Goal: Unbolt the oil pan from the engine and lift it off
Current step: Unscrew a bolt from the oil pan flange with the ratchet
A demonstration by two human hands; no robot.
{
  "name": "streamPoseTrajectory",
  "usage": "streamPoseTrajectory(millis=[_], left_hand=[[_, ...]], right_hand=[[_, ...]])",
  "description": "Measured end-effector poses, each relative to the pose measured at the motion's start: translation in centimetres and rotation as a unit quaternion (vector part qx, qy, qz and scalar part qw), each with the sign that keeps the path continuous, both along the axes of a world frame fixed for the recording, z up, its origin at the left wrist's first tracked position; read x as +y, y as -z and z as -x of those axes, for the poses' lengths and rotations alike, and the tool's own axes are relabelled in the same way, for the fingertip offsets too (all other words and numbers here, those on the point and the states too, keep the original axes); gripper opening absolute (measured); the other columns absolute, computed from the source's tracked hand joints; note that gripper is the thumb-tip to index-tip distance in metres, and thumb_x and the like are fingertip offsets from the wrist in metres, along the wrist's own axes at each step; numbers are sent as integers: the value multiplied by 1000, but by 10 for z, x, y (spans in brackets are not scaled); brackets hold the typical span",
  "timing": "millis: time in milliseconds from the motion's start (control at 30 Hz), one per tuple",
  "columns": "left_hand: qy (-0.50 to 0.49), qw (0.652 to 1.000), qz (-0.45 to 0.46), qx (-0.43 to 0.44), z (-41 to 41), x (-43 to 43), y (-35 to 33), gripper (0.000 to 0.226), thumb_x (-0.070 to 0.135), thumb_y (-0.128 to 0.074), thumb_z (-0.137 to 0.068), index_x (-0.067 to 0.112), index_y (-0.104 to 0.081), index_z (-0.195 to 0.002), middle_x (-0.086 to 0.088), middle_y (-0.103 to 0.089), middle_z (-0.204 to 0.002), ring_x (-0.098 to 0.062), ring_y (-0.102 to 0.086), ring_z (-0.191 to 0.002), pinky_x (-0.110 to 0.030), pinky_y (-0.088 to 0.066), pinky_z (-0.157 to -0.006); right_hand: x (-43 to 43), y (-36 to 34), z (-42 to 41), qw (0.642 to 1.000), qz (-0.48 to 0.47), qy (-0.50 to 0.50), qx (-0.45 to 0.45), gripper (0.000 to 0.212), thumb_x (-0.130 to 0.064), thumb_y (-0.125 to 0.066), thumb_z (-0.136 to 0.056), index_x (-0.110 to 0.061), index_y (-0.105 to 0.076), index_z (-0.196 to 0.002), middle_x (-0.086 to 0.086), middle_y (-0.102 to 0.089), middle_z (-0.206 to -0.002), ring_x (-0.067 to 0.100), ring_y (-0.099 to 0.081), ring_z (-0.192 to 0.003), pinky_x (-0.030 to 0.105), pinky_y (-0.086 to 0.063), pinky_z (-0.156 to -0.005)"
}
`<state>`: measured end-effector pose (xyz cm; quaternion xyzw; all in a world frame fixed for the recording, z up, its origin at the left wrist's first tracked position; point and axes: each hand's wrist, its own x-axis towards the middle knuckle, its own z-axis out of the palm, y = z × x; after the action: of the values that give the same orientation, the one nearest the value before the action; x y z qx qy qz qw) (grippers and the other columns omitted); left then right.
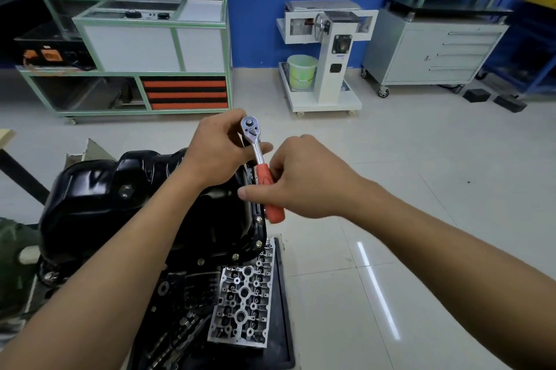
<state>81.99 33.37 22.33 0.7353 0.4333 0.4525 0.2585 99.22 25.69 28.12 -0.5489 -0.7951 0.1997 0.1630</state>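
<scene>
Your left hand [216, 153] curls round the one ratchet wrench [257, 148] just below its chrome head; your right hand [304, 180] grips its orange handle. Both hover over the far right edge of the black oil pan [120, 198], seated on the engine [180, 288] at lower left. Your left forearm crosses the pan, hiding part. Four bolts [235, 256] show along its near flange. Beyond stand one white stand [328, 47], one green bucket [301, 71], one grey drawer cabinet [430, 50] and two black blocks [477, 96].
</scene>
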Motion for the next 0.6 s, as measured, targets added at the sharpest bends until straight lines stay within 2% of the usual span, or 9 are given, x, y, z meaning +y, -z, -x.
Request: streamPoseTrajectory(millis=[100, 133, 233, 300, 333, 400, 467, 533, 600], left_hand=[[19, 999, 30, -18, 1, 1, 0, 22, 15, -88, -75, 9, -68, -82, -14, -70, -77, -30, -71, -70, -50, -60, -70], [26, 999, 36, -16, 2, 1, 0, 19, 9, -87, -76, 11, -69, -82, -11, -71, -76, -26, -72, -69, -45, -61, -70], [52, 997, 46, 14, 4, 2, 0, 16, 11, -86, -79, 15, -72, -84, 1, -71, -72, -17, -66, -61, -28, -54, -61], [61, 996, 58, 22, 5, 2, -1, 18, 11, -86, -80, 23, -73, -83, 10, -69, -70, -7, -61, -59, -17, -48, -61], [63, 996, 66, 25, 6, 2, -1, 21, 10, -86, -80, 25, -73, -84, 12, -70, -72, -6, -62, -62, -17, -49, -64], [60, 994, 80, 41, 5, 1, -2, 20, 9, -87, -79, 22, -75, -87, 8, -75, -80, -14, -70, -73, -26, -57, -74], [64, 991, 97, 64, 5, 0, -3, 18, 10, -88, -78, 16, -76, -91, 4, -77, -85, -19, -74, -83, -32, -60, -82], [60, 991, 96, 78, 5, 1, -3, 17, 11, -88, -78, 13, -77, -90, 6, -77, -84, -14, -73, -79, -32, -59, -84], [43, 993, 84, 73, 2, -1, -2, 15, 11, -87, -78, 11, -77, -89, 5, -77, -82, -14, -70, -74, -36, -59, -83]], right_hand=[[13, -13, -16, 999, 40, -14, -26, 55, -56, -80, -72, -16, -55, -44, -6, -47, -35, 8, -41, -33, 17, -30, -36], [16, -16, -21, 998, 53, -17, -34, 52, -53, -81, -73, -14, -58, -47, -6, -48, -36, 8, -40, -33, 15, -29, -35], [27, -24, -36, 994, 61, -17, -88, 41, -49, -79, -77, -13, -68, -60, -3, -56, -45, 7, -42, -38, 17, -33, -40], [35, -28, -43, 992, 32, -1, -121, 30, -44, -78, -81, -16, -74, -70, -2, -56, -51, 10, -45, -45, 22, -37, -47], [39, -29, -44, 991, 6, 12, -130, 22, -40, -77, -83, -19, -76, -77, -2, -57, -56, 13, -48, -51, 25, -39, -51], [46, -27, -43, 982, -74, 40, -171, 7, -32, -70, -89, -27, -75, -90, -1, -59, -72, 20, -55, -75, 31, -40, -64], [53, -23, -37, 961, -153, 58, -223, 16, -21, -61, -95, -35, -65, -88, -2, -56, -79, 25, -49, -99, 36, -33, -77], [58, -18, -31, 948, -199, 70, -239, 24, -11, -55, -95, -34, -61, -90, -3, -56, -83, 27, -46, -107, 42, -31, -88], [61, -11, -23, 941, -218, 58, -251, 22, -10, -53, -93, -31, -59, -95, -2, -61, -92, 27, -49, -111, 49, -29, -101]])
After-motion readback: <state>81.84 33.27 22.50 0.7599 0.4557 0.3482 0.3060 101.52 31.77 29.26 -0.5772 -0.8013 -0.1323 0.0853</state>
